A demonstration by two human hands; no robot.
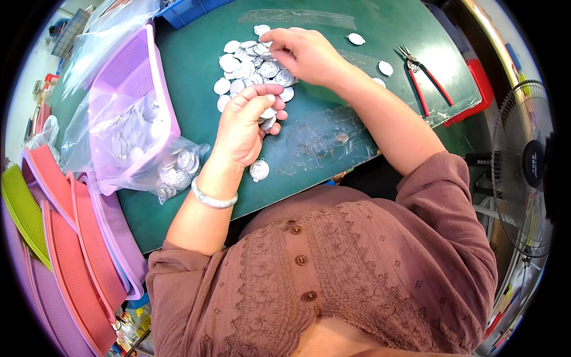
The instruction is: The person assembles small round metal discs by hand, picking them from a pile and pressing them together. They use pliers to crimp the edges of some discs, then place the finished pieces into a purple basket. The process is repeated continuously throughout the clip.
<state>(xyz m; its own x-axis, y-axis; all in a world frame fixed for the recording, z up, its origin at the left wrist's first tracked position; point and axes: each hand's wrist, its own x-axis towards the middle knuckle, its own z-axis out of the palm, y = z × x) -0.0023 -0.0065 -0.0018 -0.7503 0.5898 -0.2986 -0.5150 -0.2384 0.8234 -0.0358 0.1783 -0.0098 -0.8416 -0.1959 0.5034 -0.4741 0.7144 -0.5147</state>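
Observation:
A heap of round silver medallions point(242, 70) with small tabs lies on the green table. My left hand point(245, 122) is closed around several medallions point(267, 124), held just in front of the heap; its thumb and index finger press together. At the heap's right edge, my right hand point(309, 56) reaches over the pieces. Its index finger and thumb are apart, with medallions beneath them; the other fingers are partly hidden. One single medallion point(259, 170) lies beside my left wrist, face up.
A purple plastic basket point(165, 89) at the left has a clear bag of medallions point(178, 169) spilling over its rim. Stacked coloured baskets point(74, 256) stand lower left. Red-handled pliers point(418, 89) and a few loose discs point(355, 39) lie right; a fan point(523, 166) stands beyond.

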